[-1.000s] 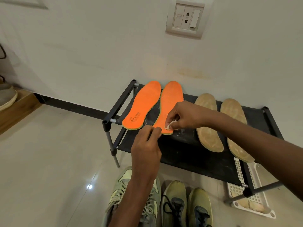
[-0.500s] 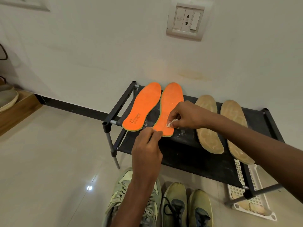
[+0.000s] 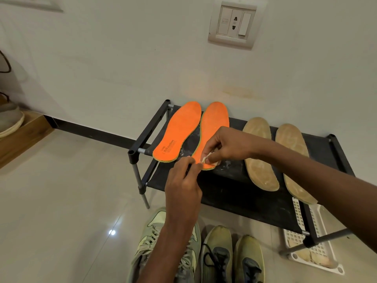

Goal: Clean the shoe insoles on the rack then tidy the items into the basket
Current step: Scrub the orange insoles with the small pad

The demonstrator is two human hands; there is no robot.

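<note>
1. Orange insole (image 3: 213, 127), the right one of an orange pair, lies flat on the black rack (image 3: 240, 193), its heel end toward the near-left edge of the shelf.
2. The right hand (image 3: 226, 147) reaches in from the right, fingers curled, and pinches a small pale wad (image 3: 204, 159) against the heel end of that insole.
3. The left hand (image 3: 183, 180) comes up from the near side; its fingertips are bunched together and pinch the near heel edge of the same insole.
4. The other orange insole (image 3: 177, 131) lies just to the left, the two almost touching along their length; printed lettering shows on its heel.
5. Two tan insoles (image 3: 260, 152) lie side by side on the right part of the shelf, well apart from the hands.
6. White powdery specks mark the black shelf around the heel of the worked insole.
7. A white slotted basket (image 3: 295, 217) sits on the floor under the right end of the rack, partly hidden by its frame.
8. Greenish sneakers (image 3: 217, 254) stand on the tiled floor on the near side of the rack.
9. A wall socket plate (image 3: 233, 23) sits on the far wall.
</note>
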